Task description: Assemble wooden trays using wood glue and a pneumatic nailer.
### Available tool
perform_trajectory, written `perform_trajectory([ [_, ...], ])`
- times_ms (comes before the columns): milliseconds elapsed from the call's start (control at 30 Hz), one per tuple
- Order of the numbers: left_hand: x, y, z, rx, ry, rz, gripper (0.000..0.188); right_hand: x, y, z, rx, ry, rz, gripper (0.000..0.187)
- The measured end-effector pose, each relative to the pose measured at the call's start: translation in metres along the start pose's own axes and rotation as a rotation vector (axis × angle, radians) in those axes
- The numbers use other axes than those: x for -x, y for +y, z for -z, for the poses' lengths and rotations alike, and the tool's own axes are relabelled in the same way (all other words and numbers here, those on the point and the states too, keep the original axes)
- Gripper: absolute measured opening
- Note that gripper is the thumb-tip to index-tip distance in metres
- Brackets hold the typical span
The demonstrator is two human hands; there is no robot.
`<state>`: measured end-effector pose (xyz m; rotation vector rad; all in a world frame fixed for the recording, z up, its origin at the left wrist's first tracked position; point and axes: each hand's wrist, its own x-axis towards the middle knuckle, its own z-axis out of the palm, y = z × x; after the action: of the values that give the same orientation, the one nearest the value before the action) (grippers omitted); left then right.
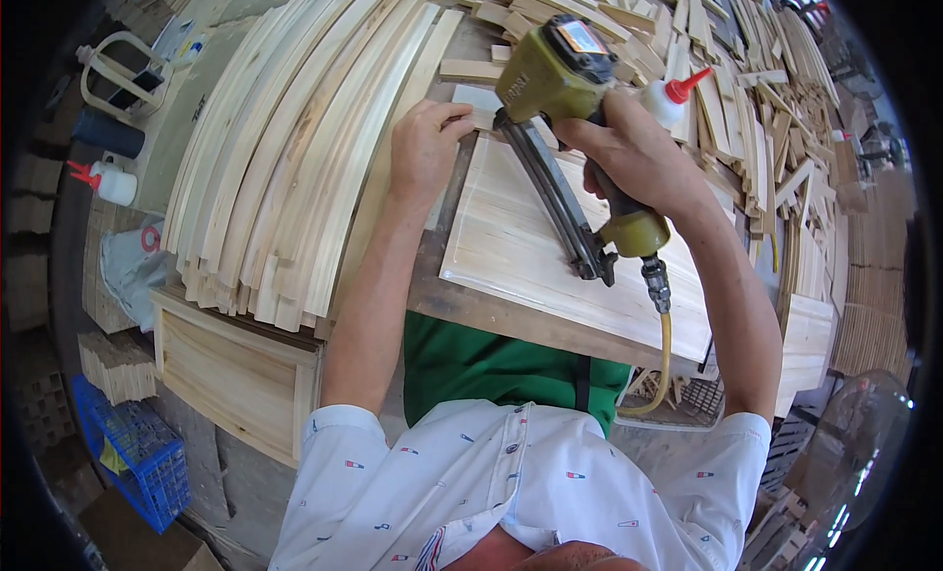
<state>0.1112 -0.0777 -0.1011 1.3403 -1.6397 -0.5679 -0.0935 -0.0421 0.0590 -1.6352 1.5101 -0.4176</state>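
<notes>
My right hand (634,144) is wrapped round the grip of an olive-green pneumatic nail gun (535,78), whose magazine slants over a pale wooden panel (506,239). A yellow air hose (665,360) runs down from the handle's end. At the panel's far left corner, my left hand (422,151) has its fingers closed on a wooden strip (482,118). The nail gun's nose is beside that strip; whether it touches is hard to tell. The panel lies flat on the workbench (521,321) in front of me.
Long wooden slats (295,149) are stacked left of the panel, and loose offcuts (732,109) pile up right and behind. A glue bottle (664,104) with a red nozzle stands behind my right hand; another bottle (116,186) is far left. A blue crate (138,463) sits lower left.
</notes>
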Motion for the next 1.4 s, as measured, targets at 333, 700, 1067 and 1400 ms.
perform_trajectory([
  [333, 0.001, 0.008, 0.002, 0.016, 0.016, 0.018, 0.02, 0.047, 0.046, 0.037, -0.067, 0.172, -0.138, 0.03],
  [700, 0.002, 0.007, 0.003, -0.015, 0.012, 0.044, 0.019, 0.09, 0.068, 0.067, -0.121, 0.292, -0.229, 0.027],
  [1067, 0.002, 0.006, 0.003, -0.02, -0.023, 0.058, 0.02, 0.122, 0.119, 0.092, -0.147, 0.422, -0.305, 0.025],
  [1400, 0.0, 0.011, 0.004, -0.043, -0.011, 0.03, 0.02, 0.123, 0.12, 0.092, -0.158, 0.431, -0.347, 0.023],
])
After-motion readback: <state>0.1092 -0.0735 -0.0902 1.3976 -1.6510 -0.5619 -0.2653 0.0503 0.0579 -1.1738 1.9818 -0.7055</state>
